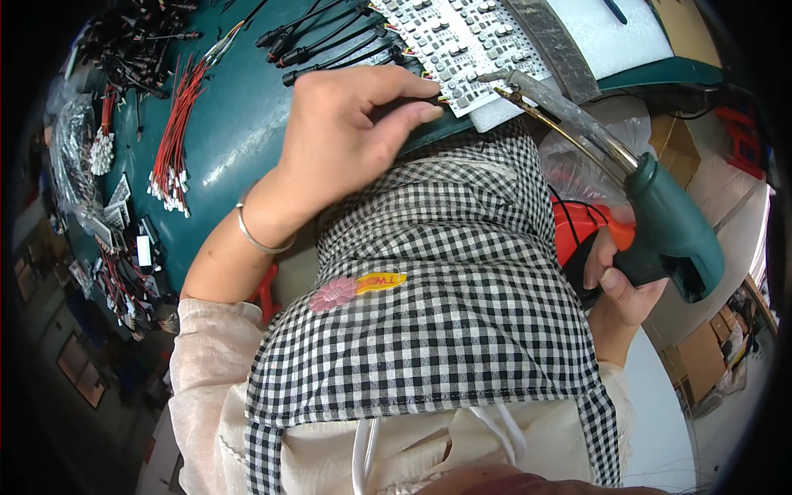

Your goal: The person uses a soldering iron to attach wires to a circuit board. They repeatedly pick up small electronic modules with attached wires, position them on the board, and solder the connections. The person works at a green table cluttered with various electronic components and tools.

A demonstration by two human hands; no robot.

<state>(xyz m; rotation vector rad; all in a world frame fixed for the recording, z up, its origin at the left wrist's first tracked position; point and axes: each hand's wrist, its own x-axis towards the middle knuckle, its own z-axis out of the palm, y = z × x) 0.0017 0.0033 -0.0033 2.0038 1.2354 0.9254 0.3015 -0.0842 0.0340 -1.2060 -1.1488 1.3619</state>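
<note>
My right hand (615,272) is wrapped round the handle of a green pistol-shaped soldering gun (681,223) with an orange trigger. The tip of the gun is over the near edge of a white circuit board (487,62) filled with small components. At the board's lower left corner, my left hand (351,124) has thumb and forefinger close together about short coloured wires (445,99). Its fingertips partly hide these wires. Black cables with connectors (330,49) run to the board's left edge.
A grey metal bar (553,45) lies across the board's right side, over white foam (619,41). On the green table (239,132) are red wires with white plugs (177,140), a heap of black cables (124,49) and clear plastic bags (74,140). Cardboard boxes (697,355) stand at the right.
</note>
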